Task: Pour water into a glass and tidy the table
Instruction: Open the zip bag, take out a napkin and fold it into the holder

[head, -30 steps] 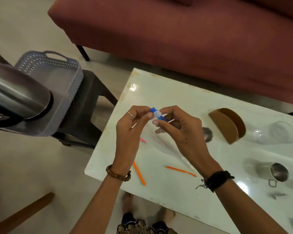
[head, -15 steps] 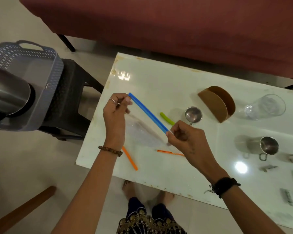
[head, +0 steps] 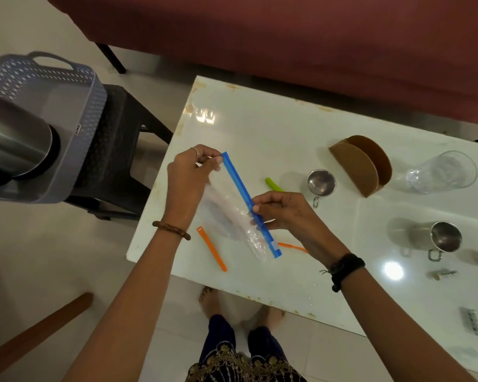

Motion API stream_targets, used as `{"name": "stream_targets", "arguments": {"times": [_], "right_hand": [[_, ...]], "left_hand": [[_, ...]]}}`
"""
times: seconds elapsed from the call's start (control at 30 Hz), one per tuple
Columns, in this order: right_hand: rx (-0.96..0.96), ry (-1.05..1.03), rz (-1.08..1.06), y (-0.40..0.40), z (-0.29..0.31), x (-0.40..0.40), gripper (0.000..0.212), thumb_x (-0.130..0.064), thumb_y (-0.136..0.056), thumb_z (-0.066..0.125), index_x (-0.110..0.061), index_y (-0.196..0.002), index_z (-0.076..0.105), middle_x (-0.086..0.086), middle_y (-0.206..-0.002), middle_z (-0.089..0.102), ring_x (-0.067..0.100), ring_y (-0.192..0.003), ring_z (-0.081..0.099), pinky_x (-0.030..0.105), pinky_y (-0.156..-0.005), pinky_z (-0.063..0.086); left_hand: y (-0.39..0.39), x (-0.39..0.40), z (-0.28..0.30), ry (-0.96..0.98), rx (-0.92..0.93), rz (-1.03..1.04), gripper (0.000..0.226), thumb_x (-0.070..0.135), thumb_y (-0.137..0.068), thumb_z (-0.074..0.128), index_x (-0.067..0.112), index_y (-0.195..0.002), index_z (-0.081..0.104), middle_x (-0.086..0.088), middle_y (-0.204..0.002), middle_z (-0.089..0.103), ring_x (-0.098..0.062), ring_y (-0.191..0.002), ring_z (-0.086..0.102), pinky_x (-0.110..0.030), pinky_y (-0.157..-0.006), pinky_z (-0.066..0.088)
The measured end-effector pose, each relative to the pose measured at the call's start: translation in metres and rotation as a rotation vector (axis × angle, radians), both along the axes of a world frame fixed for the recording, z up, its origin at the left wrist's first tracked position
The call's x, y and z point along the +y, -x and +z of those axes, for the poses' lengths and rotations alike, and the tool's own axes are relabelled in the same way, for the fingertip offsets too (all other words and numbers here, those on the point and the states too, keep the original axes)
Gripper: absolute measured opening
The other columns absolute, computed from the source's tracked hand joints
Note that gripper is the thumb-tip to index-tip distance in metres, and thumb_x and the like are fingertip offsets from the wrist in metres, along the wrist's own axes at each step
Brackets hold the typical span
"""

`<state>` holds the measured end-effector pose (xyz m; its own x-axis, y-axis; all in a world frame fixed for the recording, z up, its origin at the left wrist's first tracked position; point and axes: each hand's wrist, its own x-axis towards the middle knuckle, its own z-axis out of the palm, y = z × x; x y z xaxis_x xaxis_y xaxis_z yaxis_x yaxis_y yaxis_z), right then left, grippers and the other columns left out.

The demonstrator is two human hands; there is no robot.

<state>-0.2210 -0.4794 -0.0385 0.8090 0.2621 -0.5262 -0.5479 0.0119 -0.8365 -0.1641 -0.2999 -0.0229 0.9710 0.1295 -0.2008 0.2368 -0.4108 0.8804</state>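
A clear plastic zip bag (head: 233,216) with a blue seal strip hangs above the white table (head: 273,125). My left hand (head: 188,186) pinches the strip's far end. My right hand (head: 284,213) pinches the strip near its middle, and the white slider sits at the near end. On the table lie two orange sticks (head: 211,248), one partly hidden under my right wrist, and a green stick (head: 272,184). A clear drinking glass (head: 443,172) lies on its side at the right.
A small steel cup (head: 321,181), a brown curved holder (head: 360,164) and a steel mug (head: 436,238) stand on the table's right part. A grey basket (head: 75,111) with a steel kettle (head: 14,144) rests on a dark stool at left. A red sofa (head: 287,37) runs behind the table.
The bag's blue strip went from bunched between both hands to stretched out long. My right hand slid back along it toward the middle, leaving the near end free.
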Motion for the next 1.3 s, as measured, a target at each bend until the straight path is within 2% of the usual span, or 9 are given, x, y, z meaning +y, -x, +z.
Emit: {"name": "stream_targets", "arguments": {"times": [0.13, 0.2, 0.37, 0.5, 0.7, 0.87, 1.07, 1.2, 1.3], "right_hand": [[0.051, 0.056, -0.083, 0.001, -0.015, -0.007, 0.012, 0.001, -0.086, 0.059, 0.002, -0.096, 0.066, 0.009, -0.077, 0.068, 0.013, -0.063, 0.067, 0.023, -0.068, 0.059], [0.040, 0.076, -0.127, 0.000, -0.019, -0.011, 0.015, 0.003, -0.086, 0.058, 0.007, -0.099, 0.064, 0.010, -0.077, 0.067, 0.010, -0.062, 0.067, 0.022, -0.070, 0.058], [-0.026, 0.099, -0.192, 0.001, -0.020, -0.020, 0.011, 0.003, -0.085, 0.060, 0.000, -0.093, 0.066, 0.010, -0.074, 0.066, 0.012, -0.061, 0.063, 0.018, -0.066, 0.054], [-0.032, 0.078, -0.235, 0.004, -0.019, -0.019, 0.012, 0.000, -0.084, 0.061, -0.009, -0.090, 0.068, 0.003, -0.078, 0.071, 0.010, -0.067, 0.069, 0.017, -0.066, 0.056], [-0.083, 0.045, -0.191, 0.001, -0.016, -0.012, 0.021, -0.001, -0.087, 0.058, -0.019, -0.085, 0.068, -0.012, -0.070, 0.073, 0.004, -0.072, 0.070, 0.013, -0.064, 0.053], [-0.081, 0.035, -0.131, -0.002, -0.015, -0.012, 0.020, 0.000, -0.085, 0.061, -0.019, -0.089, 0.068, -0.011, -0.069, 0.073, 0.006, -0.073, 0.071, 0.016, -0.066, 0.055], [-0.290, 0.374, -0.275, 0.005, -0.014, -0.025, 0.024, 0.011, -0.082, 0.054, -0.012, -0.077, 0.057, 0.000, -0.072, 0.063, 0.007, -0.068, 0.060, 0.026, -0.066, 0.055], [-0.499, 0.934, 0.082, 0.012, -0.015, -0.023, 0.035, 0.009, -0.086, 0.047, -0.016, -0.090, 0.071, 0.010, -0.108, 0.057, 0.019, -0.088, 0.058, 0.035, -0.072, 0.050], [-0.339, 0.870, 0.233, 0.012, -0.022, -0.016, 0.024, -0.011, -0.089, 0.057, -0.017, -0.110, 0.067, 0.011, -0.117, 0.054, 0.021, -0.086, 0.059, 0.034, -0.076, 0.048]], "left_hand": [[0.018, -0.016, -0.013, -0.239, -0.069, 0.043, 0.021, 0.019, -0.083, 0.065, 0.010, -0.102, 0.061, -0.007, -0.109, 0.054, -0.015, -0.095, 0.053, -0.011, -0.077, 0.042], [0.032, -0.028, -0.015, -0.346, -0.153, 0.137, 0.020, 0.022, -0.084, 0.065, 0.009, -0.098, 0.059, -0.011, -0.106, 0.053, -0.021, -0.093, 0.053, -0.026, -0.075, 0.047], [0.066, -0.058, -0.013, -0.298, -0.234, 0.416, 0.023, 0.030, -0.085, 0.061, 0.010, -0.096, 0.057, -0.007, -0.092, 0.051, -0.013, -0.082, 0.045, -0.022, -0.069, 0.034], [0.078, -0.077, -0.014, -0.513, -0.215, 0.304, 0.014, 0.032, -0.084, 0.063, 0.019, -0.090, 0.059, -0.005, -0.092, 0.055, -0.018, -0.087, 0.048, -0.032, -0.074, 0.028], [0.068, -0.085, -0.019, -0.008, 0.119, 0.239, 0.026, 0.037, -0.080, 0.066, 0.019, -0.086, 0.049, 0.009, -0.081, 0.054, -0.015, -0.075, 0.055, -0.017, -0.059, 0.042], [0.063, -0.082, -0.018, 0.146, 0.152, 0.284, 0.014, 0.023, -0.085, 0.061, 0.011, -0.084, 0.055, 0.000, -0.078, 0.062, -0.024, -0.081, 0.064, -0.045, -0.077, 0.055], [0.065, -0.071, -0.024, 0.100, 0.105, 0.292, 0.008, 0.012, -0.087, 0.057, 0.012, -0.079, 0.055, 0.006, -0.068, 0.058, -0.017, -0.063, 0.063, -0.017, -0.064, 0.047], [0.071, -0.065, -0.028, 0.048, 0.096, 0.204, 0.008, 0.015, -0.085, 0.060, 0.013, -0.077, 0.056, 0.003, -0.068, 0.059, -0.021, -0.071, 0.063, -0.005, -0.058, 0.041], [0.076, -0.069, -0.028, 0.093, 0.078, 0.094, 0.008, 0.013, -0.085, 0.061, 0.014, -0.078, 0.057, 0.004, -0.068, 0.061, -0.009, -0.068, 0.062, -0.002, -0.059, 0.043]]}}
